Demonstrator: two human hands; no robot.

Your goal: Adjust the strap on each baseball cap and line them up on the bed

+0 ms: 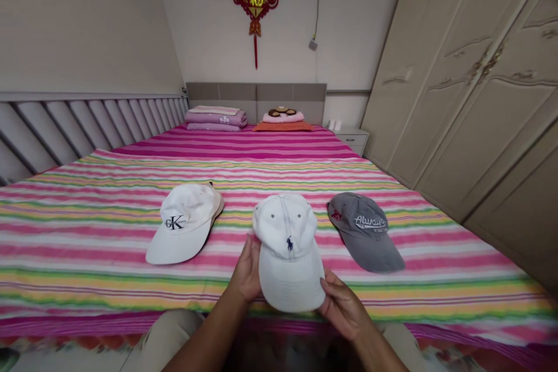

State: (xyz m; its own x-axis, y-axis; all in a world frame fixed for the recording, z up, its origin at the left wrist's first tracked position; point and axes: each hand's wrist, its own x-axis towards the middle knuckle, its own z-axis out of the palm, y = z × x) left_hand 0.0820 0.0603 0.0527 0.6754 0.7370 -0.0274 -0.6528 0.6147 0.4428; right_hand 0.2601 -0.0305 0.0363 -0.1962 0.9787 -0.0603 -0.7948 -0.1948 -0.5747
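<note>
A white baseball cap (288, 279) with a small dark horse-and-rider emblem is held at the near edge of the bed, its brim toward me. My left hand (248, 270) supports its left side, the fingers partly hidden behind the cap. At the brim's right edge, my right hand (344, 302) grips with the thumb on top and fingers underneath. Left of it lies another white cap (185, 226) marked "CK", brim pointing toward the near left. A grey cap (364, 232) with "Always" lettering rests on the right, brim toward the near right.
The bed has a striped cover (108, 232). Folded purple bedding (215, 119) and a pink-and-orange stack (283, 122) lie by the headboard (292, 94). A slatted rail (87, 122) runs along the left. On the right stand a nightstand (355, 140) and a wardrobe (457, 81).
</note>
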